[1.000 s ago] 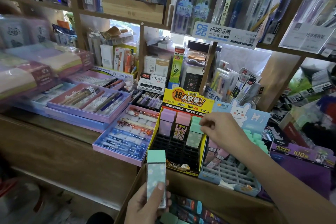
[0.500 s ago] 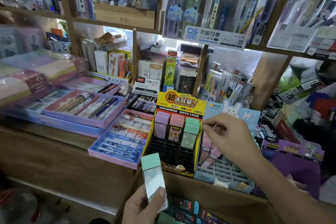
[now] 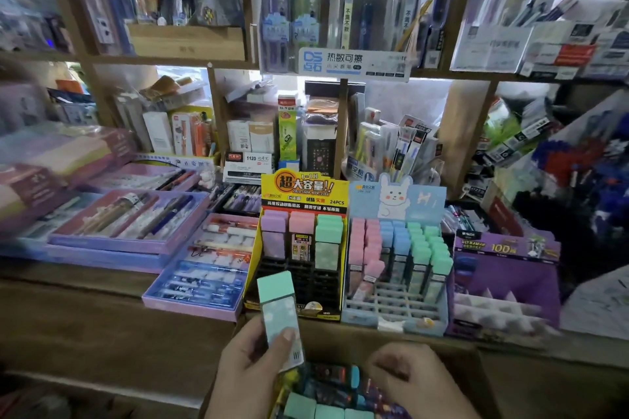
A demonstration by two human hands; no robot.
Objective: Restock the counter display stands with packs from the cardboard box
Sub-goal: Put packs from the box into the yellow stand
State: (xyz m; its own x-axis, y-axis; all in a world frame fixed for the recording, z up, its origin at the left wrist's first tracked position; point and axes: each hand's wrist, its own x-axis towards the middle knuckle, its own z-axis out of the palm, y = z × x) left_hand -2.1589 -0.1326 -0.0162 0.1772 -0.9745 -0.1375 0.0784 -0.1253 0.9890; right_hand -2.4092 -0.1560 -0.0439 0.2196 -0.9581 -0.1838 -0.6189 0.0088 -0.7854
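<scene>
My left hand (image 3: 250, 374) grips a mint-green pack (image 3: 279, 311) upright, in front of the yellow display stand (image 3: 304, 192). That stand holds a purple, a pink and a green pack in its back row; its black front slots are bare. My right hand (image 3: 413, 376) hangs low over the cardboard box (image 3: 476, 381), fingers curled among the packs (image 3: 326, 410) inside; whether it holds one is hidden. To the right, the blue rabbit display stand (image 3: 396, 197) carries pink, blue and green packs at the back.
Lilac pen trays (image 3: 129, 221) and a blue tray (image 3: 197, 279) lie left on the wooden counter (image 3: 85, 286). A purple display box (image 3: 503, 282) stands right of the rabbit stand. Crowded wooden shelves (image 3: 170, 59) rise behind.
My right hand has dropped from the green pack in the yellow stand down into the cardboard box. The left hand has kept the mint-green pack raised, shifting slightly.
</scene>
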